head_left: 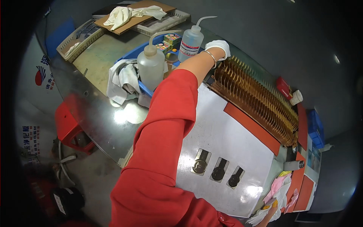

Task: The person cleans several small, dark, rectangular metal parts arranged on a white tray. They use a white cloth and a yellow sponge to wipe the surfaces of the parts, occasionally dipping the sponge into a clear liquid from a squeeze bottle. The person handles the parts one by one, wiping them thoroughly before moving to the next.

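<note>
My left arm, in a red sleeve, stretches across the table. My left hand (220, 48), in a white glove with a bangle at the wrist, is at the far left end of a brown rack (253, 100) lined with upright thin fins. Its fingers are hidden. Three dark, round-bodied pieces with straight stems lie in a row on the white sheet (215, 125): a left one (199, 162), a middle one (219, 169) and a right one (235, 177). At the lower right edge, my right hand (267, 215) is partly visible beside white and pink cloths (278, 191); its fingers are unclear.
A blue tray (145, 89) holds small boxes and two squeeze bottles, one whitish (151, 68), one clear (190, 43). A grey cloth (124, 81) drapes its side. Behind are baskets (85, 38) and cardboard with a white cloth (130, 15). A red stool (70, 123) stands left.
</note>
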`<state>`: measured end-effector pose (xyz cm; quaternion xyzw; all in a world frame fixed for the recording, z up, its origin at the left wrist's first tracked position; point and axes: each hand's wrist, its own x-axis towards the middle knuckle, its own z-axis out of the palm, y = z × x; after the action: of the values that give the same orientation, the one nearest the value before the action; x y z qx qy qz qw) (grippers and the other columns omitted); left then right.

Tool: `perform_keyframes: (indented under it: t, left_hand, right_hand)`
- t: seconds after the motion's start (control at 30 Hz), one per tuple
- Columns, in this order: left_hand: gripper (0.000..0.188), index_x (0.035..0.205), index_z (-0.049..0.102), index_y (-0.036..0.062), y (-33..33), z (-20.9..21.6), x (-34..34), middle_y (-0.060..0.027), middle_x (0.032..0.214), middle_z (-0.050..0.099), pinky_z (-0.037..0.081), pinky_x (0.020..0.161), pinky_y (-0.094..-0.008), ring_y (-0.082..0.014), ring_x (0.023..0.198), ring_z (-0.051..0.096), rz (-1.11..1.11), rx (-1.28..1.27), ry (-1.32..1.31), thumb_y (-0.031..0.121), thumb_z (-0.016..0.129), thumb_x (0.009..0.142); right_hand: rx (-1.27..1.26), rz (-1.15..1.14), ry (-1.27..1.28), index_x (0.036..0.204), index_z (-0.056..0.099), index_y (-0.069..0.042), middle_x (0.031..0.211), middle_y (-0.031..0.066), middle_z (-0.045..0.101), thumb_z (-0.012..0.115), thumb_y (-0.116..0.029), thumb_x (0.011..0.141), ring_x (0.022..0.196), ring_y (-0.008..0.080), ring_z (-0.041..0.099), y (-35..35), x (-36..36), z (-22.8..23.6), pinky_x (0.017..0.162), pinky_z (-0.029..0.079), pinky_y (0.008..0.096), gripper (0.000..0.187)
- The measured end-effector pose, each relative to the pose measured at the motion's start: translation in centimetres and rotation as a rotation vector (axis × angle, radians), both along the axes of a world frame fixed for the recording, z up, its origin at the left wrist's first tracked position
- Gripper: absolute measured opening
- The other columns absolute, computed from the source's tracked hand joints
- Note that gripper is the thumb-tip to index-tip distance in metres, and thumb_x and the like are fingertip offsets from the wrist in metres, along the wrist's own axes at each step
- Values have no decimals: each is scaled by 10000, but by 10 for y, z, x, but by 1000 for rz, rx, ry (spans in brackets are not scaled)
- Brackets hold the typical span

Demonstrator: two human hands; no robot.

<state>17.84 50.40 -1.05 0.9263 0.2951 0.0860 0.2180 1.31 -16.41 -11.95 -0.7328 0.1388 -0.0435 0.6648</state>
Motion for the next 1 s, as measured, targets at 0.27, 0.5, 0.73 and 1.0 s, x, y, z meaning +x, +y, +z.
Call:
perform_keyframes:
  t: [0.27, 0.5, 0.73, 1.0]
  left_hand:
    - [274, 917, 655, 15, 16, -16, 25, -204, 933, 629, 482, 752, -405, -361, 873, 621, -147, 70, -43, 116, 515, 704]
    - [286, 931, 649, 10, 6, -8, 26, -206, 922, 630, 481, 749, -386, -351, 860, 623, -189, 66, -93, 124, 517, 704]
    - [293, 936, 663, 47, -8, -6, 19, -180, 974, 626, 480, 773, -383, -334, 919, 610, -199, 108, -19, 175, 502, 728]
    - [363, 931, 644, 56, -56, 21, -109, -149, 936, 636, 477, 772, -371, -307, 865, 612, -157, 159, -341, 380, 528, 818]
  right_hand:
    - [18, -14, 62, 1137, 426, -55, 968, 65, 496, 465, -331, 856, 775, 166, 539, 22, -15, 11, 676, 461, 281, 396]
    - [33, -74, 13, 1146, 444, -41, 950, 64, 510, 455, -320, 856, 763, 172, 548, 73, -21, 39, 658, 465, 287, 402]
    - [-144, 132, -33, 1024, 529, -23, 849, 43, 547, 468, -267, 865, 707, 159, 551, -97, 41, -52, 610, 456, 284, 298]
    - [-127, 178, -4, 1021, 546, -10, 876, 49, 561, 489, -218, 873, 705, 159, 548, -115, 45, -58, 617, 450, 274, 262]
